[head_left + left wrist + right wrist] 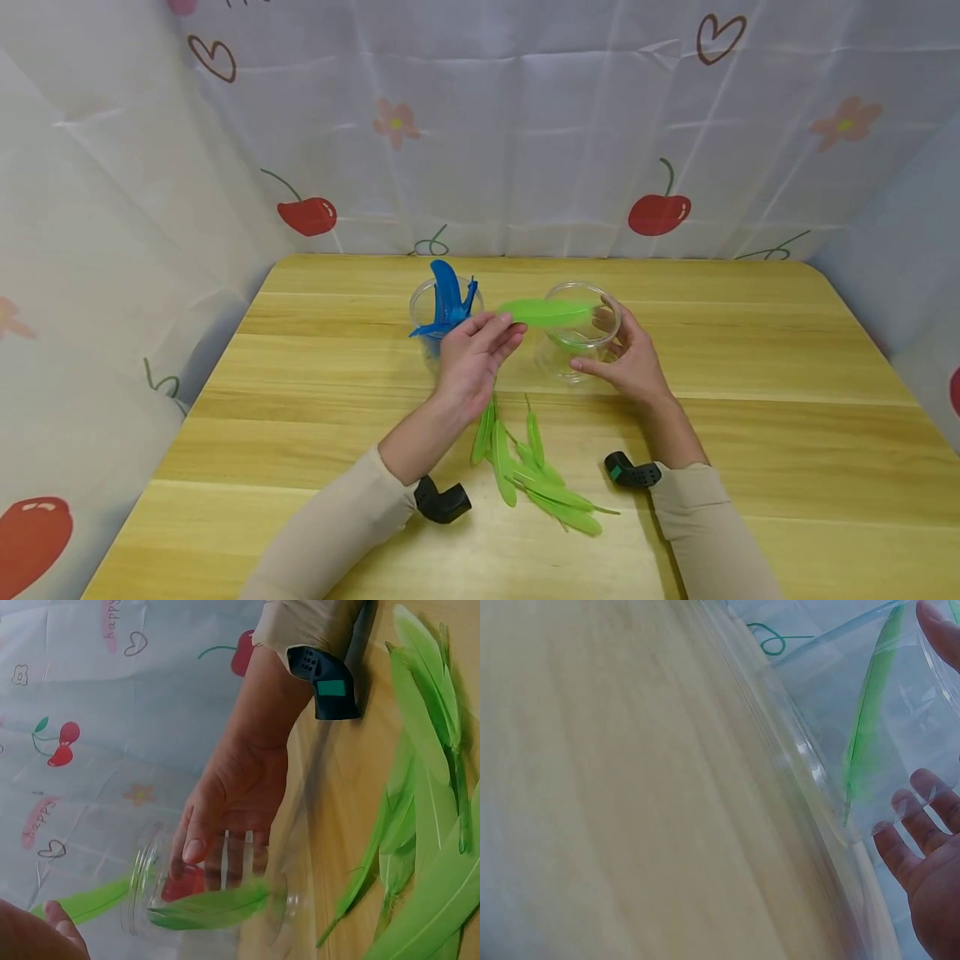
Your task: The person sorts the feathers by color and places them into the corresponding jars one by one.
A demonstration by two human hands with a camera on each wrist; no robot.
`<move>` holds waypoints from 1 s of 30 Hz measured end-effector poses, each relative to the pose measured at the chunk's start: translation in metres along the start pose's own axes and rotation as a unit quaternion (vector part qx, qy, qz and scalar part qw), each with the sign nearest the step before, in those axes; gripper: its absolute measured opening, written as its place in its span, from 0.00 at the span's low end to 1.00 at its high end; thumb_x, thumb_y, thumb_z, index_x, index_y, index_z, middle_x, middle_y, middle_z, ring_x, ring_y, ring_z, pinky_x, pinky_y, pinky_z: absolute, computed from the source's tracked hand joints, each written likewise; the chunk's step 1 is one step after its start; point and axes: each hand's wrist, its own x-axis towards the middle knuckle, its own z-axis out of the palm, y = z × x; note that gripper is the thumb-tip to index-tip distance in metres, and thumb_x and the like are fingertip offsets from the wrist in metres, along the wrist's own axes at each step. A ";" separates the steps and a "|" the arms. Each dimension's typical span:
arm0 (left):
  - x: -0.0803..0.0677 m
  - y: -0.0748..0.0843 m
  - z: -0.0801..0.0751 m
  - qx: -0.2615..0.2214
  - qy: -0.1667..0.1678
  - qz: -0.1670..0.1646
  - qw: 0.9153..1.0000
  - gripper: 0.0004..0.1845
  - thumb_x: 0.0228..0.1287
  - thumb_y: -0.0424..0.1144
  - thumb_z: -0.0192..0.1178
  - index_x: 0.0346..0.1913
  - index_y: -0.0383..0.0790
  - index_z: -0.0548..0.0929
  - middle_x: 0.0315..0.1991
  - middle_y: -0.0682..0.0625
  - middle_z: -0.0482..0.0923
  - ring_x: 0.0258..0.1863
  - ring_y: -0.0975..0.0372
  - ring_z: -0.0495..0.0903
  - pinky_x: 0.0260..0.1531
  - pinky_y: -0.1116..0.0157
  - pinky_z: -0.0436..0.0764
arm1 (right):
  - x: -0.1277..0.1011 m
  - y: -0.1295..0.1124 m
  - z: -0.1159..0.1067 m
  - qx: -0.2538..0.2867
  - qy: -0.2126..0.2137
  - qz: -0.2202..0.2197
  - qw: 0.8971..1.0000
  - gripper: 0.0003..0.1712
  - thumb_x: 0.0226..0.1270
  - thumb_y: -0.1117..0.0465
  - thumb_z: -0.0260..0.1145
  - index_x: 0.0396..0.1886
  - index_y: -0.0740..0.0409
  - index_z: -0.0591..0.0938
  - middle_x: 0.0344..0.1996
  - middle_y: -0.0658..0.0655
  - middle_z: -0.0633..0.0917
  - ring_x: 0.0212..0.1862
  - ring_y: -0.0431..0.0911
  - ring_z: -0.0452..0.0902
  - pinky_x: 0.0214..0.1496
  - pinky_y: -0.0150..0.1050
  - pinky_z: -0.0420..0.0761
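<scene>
Wooden table (750, 433), cherry-print curtain (660, 208) behind. I see left hand (472, 358) pinching green feather (543, 312), tip entering clear jar (581, 333). Right hand (630, 358) curls round jar wall, steadying it. Blue feathers (448, 304) already standing in second jar (423, 312). Loose green feathers (536, 475) lie near wrists. My read: blue done, green barely begun, most still on table.

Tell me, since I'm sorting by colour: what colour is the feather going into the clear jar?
Bright green feather, clearest in the head view.
</scene>
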 end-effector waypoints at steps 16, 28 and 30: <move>-0.002 0.002 -0.002 0.010 -0.069 -0.023 0.997 0.05 0.71 0.25 0.55 0.38 0.36 0.80 0.35 0.47 0.85 0.38 0.60 0.87 0.45 0.67 0.83 | 0.001 0.001 0.003 0.000 0.002 -0.005 1.000 0.57 0.52 0.73 0.77 0.78 0.53 0.57 0.68 0.68 0.68 0.70 0.58 0.62 0.70 0.61 0.60; -0.008 0.004 -0.022 0.049 -0.066 -0.063 0.995 0.06 0.70 0.25 0.55 0.47 0.27 0.76 0.36 0.47 0.85 0.38 0.60 0.87 0.45 0.67 0.83 | 0.001 0.001 0.001 -0.006 0.002 -0.001 1.000 0.58 0.51 0.74 0.77 0.78 0.53 0.57 0.68 0.67 0.68 0.70 0.60 0.62 0.69 0.62 0.61; -0.008 0.004 -0.028 0.066 -0.067 -0.079 0.992 0.11 0.71 0.26 0.55 0.52 0.23 0.73 0.36 0.47 0.85 0.38 0.60 0.87 0.44 0.67 0.83 | 0.001 0.000 0.001 -0.005 0.002 -0.004 1.000 0.57 0.52 0.74 0.77 0.78 0.54 0.57 0.68 0.67 0.68 0.70 0.59 0.62 0.69 0.62 0.61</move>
